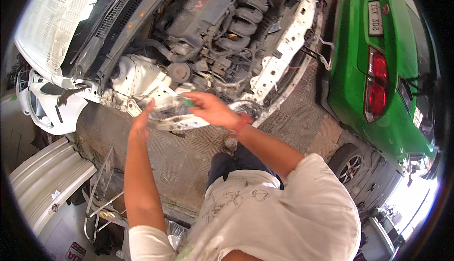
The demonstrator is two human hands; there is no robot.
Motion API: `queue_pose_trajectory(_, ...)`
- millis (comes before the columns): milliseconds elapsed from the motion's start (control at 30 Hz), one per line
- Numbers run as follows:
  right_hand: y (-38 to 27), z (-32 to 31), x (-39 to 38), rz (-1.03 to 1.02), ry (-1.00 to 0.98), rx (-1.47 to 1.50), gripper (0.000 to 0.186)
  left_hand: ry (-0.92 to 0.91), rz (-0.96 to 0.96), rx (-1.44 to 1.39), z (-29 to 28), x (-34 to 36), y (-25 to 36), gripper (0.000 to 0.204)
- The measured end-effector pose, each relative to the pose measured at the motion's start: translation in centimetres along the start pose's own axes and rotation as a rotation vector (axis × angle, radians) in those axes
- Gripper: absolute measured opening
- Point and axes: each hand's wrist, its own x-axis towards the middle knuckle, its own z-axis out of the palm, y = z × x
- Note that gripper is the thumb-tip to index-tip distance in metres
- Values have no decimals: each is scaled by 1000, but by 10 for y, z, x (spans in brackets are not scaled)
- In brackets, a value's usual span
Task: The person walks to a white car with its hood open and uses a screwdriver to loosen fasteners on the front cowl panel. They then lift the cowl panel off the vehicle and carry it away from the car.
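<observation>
My right hand (210,108), with a red band at the wrist, is closed around a small green object (188,102). Its kind is blurred and mostly hidden by the fingers. A pale strip lies just beyond it, and I cannot tell if the two are joined. My left hand (142,120) is seen edge-on with fingers stretched out, holding nothing that shows. It is beside the white metal body panel (182,121) at the near corner of a car's engine bay; whether it touches is unclear. The white strut tower (135,74) rises just past my left hand.
The exposed engine (203,15) fills the bay, with a white front crossmember (288,43) to its right. Newspaper (52,24) covers the windshield. A green car (373,72) stands at right. A loose white fender (56,107), wheel (345,164) and metal stand (101,204) are around me.
</observation>
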Motion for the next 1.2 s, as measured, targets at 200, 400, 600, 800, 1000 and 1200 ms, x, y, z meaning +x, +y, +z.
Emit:
queue_pose_trajectory(200, 53, -97, -269, 141, 507, -218, 49, 341, 306, -494, 29, -25, -67, 124)
queue_pose_trajectory(400, 224, -134, -572, 913, 895, -735, 38, 559, 790, 672, 94, -69, -339, 89)
queue_pose_trajectory(600, 321, -83, -794, 1463, 682, -530, 26, -375, -57, 610, 119, -163, -585, 71)
queue_pose_trajectory(800, 304, -130, -732, 1103, 273, -888, 34, -279, -78, 419, 134, -197, -626, 50)
queue_pose_trajectory(1000, 179, -246, -577, 656, 673, -849, 39, 37, 113, 226, 182, -167, -509, 66)
queue_pose_trajectory(1200, 102, -328, -579, 463, 718, -775, 39, -43, 385, 223, 284, -225, -348, 72)
